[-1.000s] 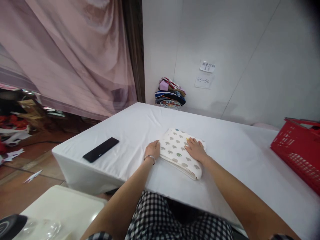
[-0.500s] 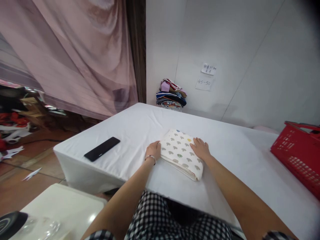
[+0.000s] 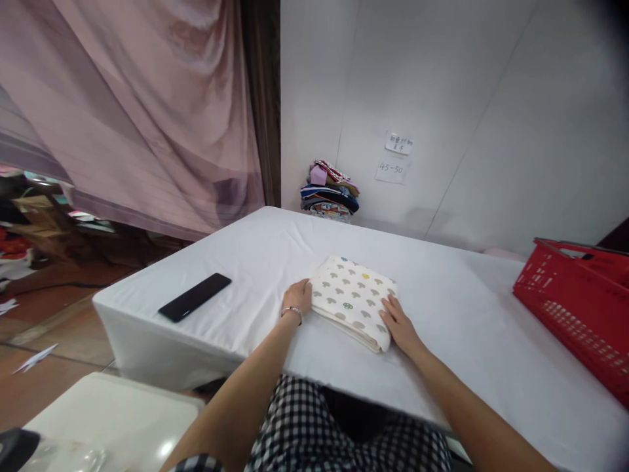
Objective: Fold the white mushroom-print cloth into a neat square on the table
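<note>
A folded white cloth, printed with grey mushroom shapes and a few coloured ones, lies flat on the white-covered table. At its left edge is my left hand, wearing a bracelet; the fingers close on the edge and are partly hidden. My right hand rests on the cloth's right edge near the front corner, open, with its fingers stretched out and slightly apart. Several folded layers show along the cloth's front edge.
A black phone-like slab lies left on the table. To the right stands a red plastic basket. Folded clothes are stacked by the wall under paper notes. A white stool-like surface is at lower left.
My right hand has slid along the cloth's right edge toward me, from the far part to near the front corner. My left hand stays at the left edge. The view has shifted slightly.
</note>
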